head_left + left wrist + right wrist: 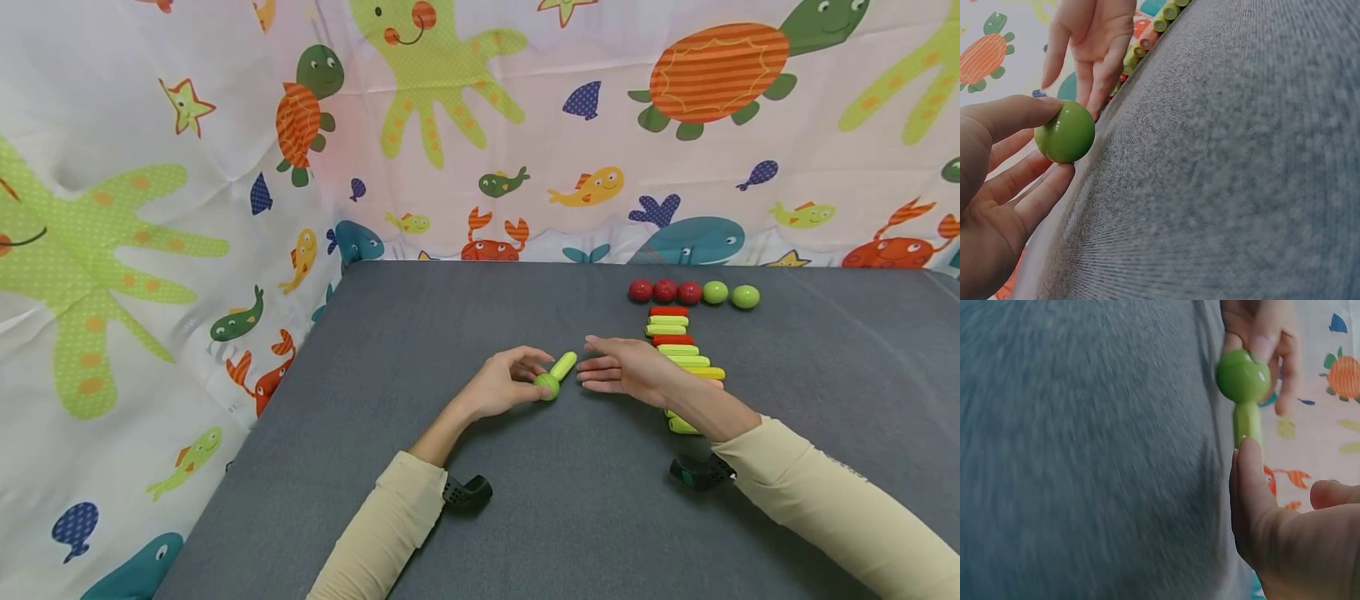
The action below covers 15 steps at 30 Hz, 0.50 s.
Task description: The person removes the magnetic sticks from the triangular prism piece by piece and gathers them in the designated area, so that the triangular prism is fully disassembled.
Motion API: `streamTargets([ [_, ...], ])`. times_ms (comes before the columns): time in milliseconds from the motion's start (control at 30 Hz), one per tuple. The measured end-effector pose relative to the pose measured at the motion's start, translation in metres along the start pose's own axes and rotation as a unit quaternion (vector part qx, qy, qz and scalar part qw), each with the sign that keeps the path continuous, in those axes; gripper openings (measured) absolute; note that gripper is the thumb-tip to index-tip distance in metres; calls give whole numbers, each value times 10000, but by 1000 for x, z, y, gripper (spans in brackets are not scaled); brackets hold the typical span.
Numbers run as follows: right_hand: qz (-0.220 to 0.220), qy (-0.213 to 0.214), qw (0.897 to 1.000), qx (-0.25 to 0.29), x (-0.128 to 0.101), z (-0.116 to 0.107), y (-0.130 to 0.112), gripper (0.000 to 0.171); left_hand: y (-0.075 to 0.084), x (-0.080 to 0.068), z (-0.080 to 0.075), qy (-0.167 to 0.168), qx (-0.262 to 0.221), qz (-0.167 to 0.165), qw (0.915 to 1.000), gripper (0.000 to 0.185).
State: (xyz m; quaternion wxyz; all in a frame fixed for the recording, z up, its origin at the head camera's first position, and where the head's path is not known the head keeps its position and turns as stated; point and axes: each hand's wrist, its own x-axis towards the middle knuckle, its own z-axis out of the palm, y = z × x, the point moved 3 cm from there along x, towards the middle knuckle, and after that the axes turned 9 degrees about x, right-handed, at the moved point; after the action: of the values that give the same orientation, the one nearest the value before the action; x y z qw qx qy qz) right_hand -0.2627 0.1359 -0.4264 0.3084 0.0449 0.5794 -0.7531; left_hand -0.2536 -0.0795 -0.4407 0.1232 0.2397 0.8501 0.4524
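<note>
My left hand [504, 382] pinches a glossy green ball [1065, 132] between thumb and fingers, just over the grey table. A light green stick [564, 367] points away from the ball toward the upper right in the head view. In the right wrist view the stick [1247, 422] lines up with the ball, its near end partly behind my fingers; whether the two are joined I cannot tell. My right hand [630, 368] is just right of the stick, fingers extended and thumb apart, gripping nothing. From the head, a gap shows between its fingertips and the stick.
Beyond and under my right forearm runs a column of several red, green, yellow and pink sticks [681, 362]. Behind it, three red balls [665, 291] and two green balls [716, 292] form a row. A patterned cloth [465, 183] hangs along the table's [420, 317] back and left.
</note>
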Motion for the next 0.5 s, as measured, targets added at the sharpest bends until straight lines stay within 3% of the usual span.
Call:
streamTargets([
  [500,4,-105,9998,179,16,17,15,60,-1,-1,-1,43,-45,110,9999,46],
])
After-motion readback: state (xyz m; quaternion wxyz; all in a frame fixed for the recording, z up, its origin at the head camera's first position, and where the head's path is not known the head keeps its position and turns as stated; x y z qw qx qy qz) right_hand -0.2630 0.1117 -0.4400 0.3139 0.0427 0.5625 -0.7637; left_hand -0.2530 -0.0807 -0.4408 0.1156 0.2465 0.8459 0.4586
